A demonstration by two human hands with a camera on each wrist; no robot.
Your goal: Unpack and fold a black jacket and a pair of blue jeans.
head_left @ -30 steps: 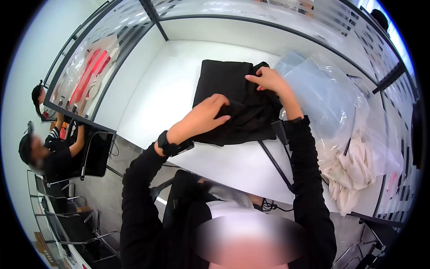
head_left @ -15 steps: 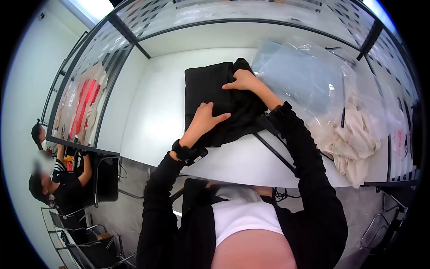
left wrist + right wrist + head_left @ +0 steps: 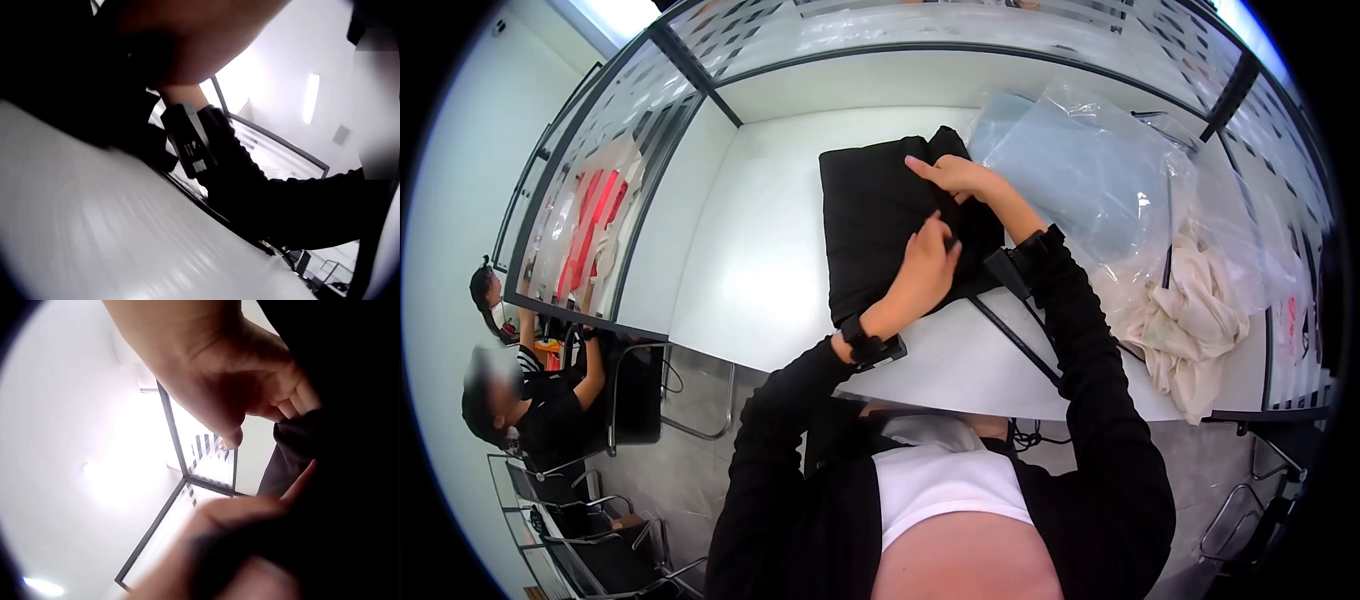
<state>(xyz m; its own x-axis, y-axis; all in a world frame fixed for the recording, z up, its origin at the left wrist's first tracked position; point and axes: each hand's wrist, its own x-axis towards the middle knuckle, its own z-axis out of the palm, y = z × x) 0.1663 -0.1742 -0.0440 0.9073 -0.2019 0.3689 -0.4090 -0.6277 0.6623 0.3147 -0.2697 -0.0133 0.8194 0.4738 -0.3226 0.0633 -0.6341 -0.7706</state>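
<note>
Left grip (image 3: 918, 275) on the black cloth (image 3: 865, 205), fingers bent, can't tell if pinching or only touching; right grip (image 3: 960, 178) farther from the wearer, at the cloth's far right part, thumb held out clear of it, fingertips hidden, can't tell if it holds. Cloth lies folded under both grips on the white table (image 3: 750, 190), flatter panel left of them. Light-blue packet (image 3: 1070, 170) in clear plastic right of right grip, rumpled cream cloth (image 3: 1185, 320) right of both, nearer the wearer
</note>
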